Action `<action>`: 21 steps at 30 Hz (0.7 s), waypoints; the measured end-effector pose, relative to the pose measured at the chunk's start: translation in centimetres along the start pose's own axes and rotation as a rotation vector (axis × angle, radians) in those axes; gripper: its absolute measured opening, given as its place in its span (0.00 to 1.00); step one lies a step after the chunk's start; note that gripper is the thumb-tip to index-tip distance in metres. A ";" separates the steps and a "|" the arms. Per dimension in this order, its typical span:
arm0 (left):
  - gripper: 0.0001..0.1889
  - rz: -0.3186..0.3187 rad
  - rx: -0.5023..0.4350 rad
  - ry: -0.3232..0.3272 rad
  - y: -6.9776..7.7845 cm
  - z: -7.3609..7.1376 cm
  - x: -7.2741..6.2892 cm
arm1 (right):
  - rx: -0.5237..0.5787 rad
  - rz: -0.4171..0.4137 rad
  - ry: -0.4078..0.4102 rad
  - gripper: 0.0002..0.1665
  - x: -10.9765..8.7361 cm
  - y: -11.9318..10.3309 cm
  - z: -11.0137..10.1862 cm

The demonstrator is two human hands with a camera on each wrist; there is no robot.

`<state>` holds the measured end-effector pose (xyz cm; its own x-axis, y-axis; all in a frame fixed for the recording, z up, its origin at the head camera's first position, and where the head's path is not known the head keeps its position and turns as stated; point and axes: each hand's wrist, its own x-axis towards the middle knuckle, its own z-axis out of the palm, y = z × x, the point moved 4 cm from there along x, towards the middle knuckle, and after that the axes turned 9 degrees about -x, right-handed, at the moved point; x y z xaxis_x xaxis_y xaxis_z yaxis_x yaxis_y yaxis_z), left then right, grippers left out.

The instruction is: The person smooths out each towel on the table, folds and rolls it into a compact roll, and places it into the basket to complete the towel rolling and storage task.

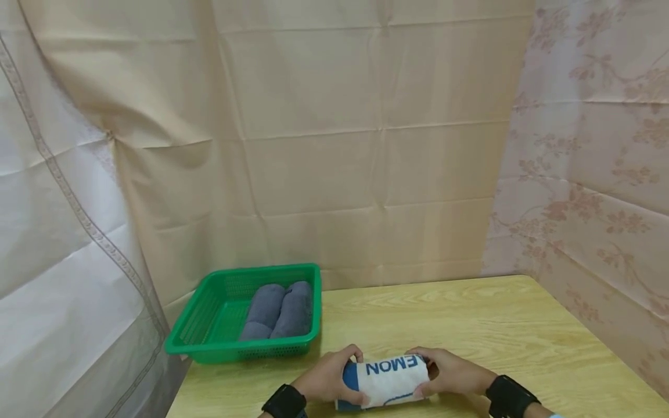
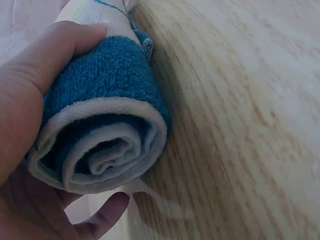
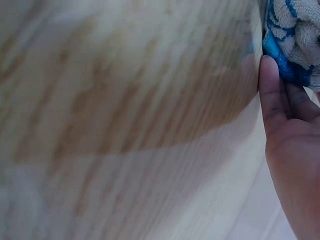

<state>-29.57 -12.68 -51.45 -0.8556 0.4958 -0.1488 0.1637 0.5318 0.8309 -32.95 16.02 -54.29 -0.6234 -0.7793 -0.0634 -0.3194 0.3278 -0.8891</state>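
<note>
A rolled towel (image 1: 394, 380), white with blue lettering and a blue end band, lies on the table near its front edge. At its left end my left hand (image 1: 329, 374) grips the roll between thumb and fingers. My right hand (image 1: 455, 371) holds the opposite end the same way. The left wrist view shows the spiral end of the roll (image 2: 110, 150), with the left thumb (image 2: 65, 42) lying along the blue band. In the right wrist view only a corner of the towel (image 3: 300, 30) appears, by the right hand's fingers; the rest is out of frame.
A green plastic basket (image 1: 177, 343) stands on the table at the left, with two grey rolled towels (image 1: 292, 310) side by side in its right part. Beige cloth (image 1: 313, 174) hangs behind the wood-grain table (image 1: 522, 337), and flowered cloth (image 1: 590, 203) hangs at the right.
</note>
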 end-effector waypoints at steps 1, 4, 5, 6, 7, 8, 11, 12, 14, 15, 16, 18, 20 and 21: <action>0.25 -0.001 0.003 -0.002 0.0 0.1 0.0 | -0.003 0.001 0.002 0.38 0.0 0.1 0.1; 0.27 0.005 0.036 0.001 0.2 0.2 -0.1 | -0.007 -0.010 0.009 0.38 -0.1 0.0 0.2; 0.27 0.009 0.055 0.004 0.3 0.3 -0.1 | -0.009 -0.018 0.010 0.38 -0.1 0.0 0.2; 0.28 0.015 0.080 0.009 0.3 0.3 -0.1 | -0.014 -0.028 0.011 0.38 -0.1 -0.1 0.2; 0.28 0.024 0.112 0.015 0.4 0.4 -0.1 | -0.020 -0.037 0.012 0.37 -0.1 -0.1 0.2; 0.29 0.032 0.144 0.022 0.5 0.4 -0.1 | -0.029 -0.045 0.014 0.37 -0.1 -0.1 0.1; 0.31 0.049 0.211 0.043 0.5 0.5 0.0 | -0.061 -0.061 0.017 0.36 -0.1 -0.1 0.1; 0.32 0.054 0.226 0.047 0.5 0.5 0.0 | -0.067 -0.063 0.019 0.36 -0.1 -0.1 0.1; 0.33 0.051 0.236 0.054 0.5 0.6 0.0 | -0.072 -0.059 0.024 0.36 -0.1 -0.1 0.1; 0.33 0.046 0.233 0.055 0.5 0.6 0.0 | -0.071 -0.057 0.027 0.36 -0.1 -0.1 0.1; 0.33 0.038 0.230 0.056 0.5 0.6 0.0 | -0.068 -0.055 0.032 0.37 -0.1 -0.2 0.1; 0.33 0.018 0.224 0.057 0.4 0.7 0.1 | -0.059 -0.046 0.039 0.37 -0.1 -0.3 0.2; 0.33 -0.008 0.226 0.053 0.3 0.9 0.2 | -0.043 -0.031 0.041 0.37 -0.1 -0.3 0.3; 0.34 -0.021 0.224 0.050 0.2 1.0 0.3 | -0.042 -0.026 0.042 0.36 -0.1 -0.2 0.4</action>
<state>-29.30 -11.76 -51.84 -0.8825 0.4509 -0.1334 0.2455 0.6837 0.6872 -32.50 15.84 -54.29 -0.6434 -0.7653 -0.0207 -0.3651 0.3304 -0.8703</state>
